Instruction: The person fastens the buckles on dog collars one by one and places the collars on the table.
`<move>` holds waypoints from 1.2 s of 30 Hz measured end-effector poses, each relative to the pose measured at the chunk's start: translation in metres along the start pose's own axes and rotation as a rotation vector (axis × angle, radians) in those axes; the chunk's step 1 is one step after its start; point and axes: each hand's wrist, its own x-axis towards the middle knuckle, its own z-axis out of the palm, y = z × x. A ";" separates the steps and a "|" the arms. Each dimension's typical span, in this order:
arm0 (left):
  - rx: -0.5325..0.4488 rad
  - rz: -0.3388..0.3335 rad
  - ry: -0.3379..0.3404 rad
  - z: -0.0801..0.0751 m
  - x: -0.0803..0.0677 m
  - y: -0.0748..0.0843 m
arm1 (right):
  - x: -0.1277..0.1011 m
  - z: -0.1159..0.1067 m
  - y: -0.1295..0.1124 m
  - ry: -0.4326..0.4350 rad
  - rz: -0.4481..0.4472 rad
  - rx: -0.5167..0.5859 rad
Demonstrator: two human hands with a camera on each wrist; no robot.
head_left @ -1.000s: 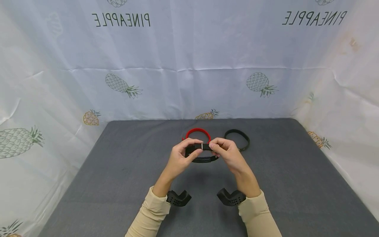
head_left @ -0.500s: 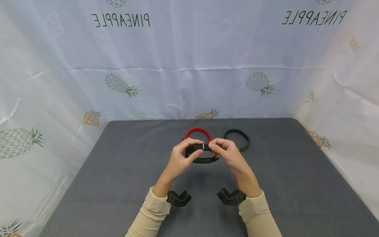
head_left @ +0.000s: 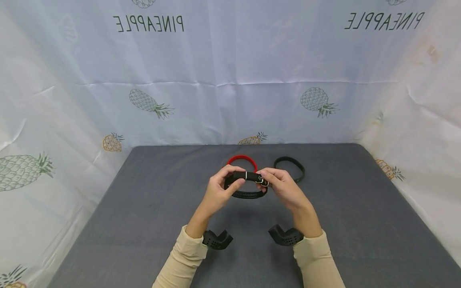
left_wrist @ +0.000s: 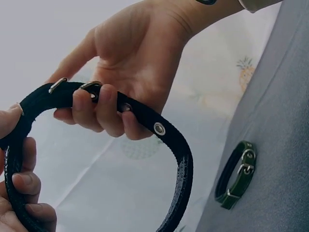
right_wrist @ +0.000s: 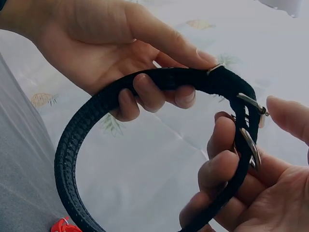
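- I hold the black collar (head_left: 246, 185) up off the table (head_left: 144, 208), looped between my two hands near the middle of the table
- My left hand (head_left: 219, 191) pinches the strap at its 9 o'clock side; my right hand (head_left: 284, 188) curls round the metal buckle (head_left: 262, 181) at 3 o'clock
- The strap end could slip out of the buckle if my right fingers (right_wrist: 227, 169) ease their pinch
- If dropped, it could land on the red collar (head_left: 242, 159) at 12 o'clock, or knock the dark collar (head_left: 289, 167) at 2 o'clock
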 end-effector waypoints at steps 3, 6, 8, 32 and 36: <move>-0.005 0.013 0.001 0.000 0.000 0.000 | -0.001 -0.002 0.000 -0.017 -0.009 0.015; -0.019 0.013 0.008 -0.001 0.001 0.001 | -0.001 -0.004 -0.001 -0.046 -0.026 0.033; -0.027 0.007 0.019 -0.001 0.001 0.002 | -0.002 -0.007 -0.001 -0.069 -0.036 0.044; 0.003 -0.043 0.022 -0.015 -0.007 -0.002 | -0.002 -0.019 0.003 -0.194 0.042 0.052; 0.009 -0.045 0.009 -0.016 -0.008 -0.004 | 0.000 -0.018 0.003 -0.206 0.040 0.047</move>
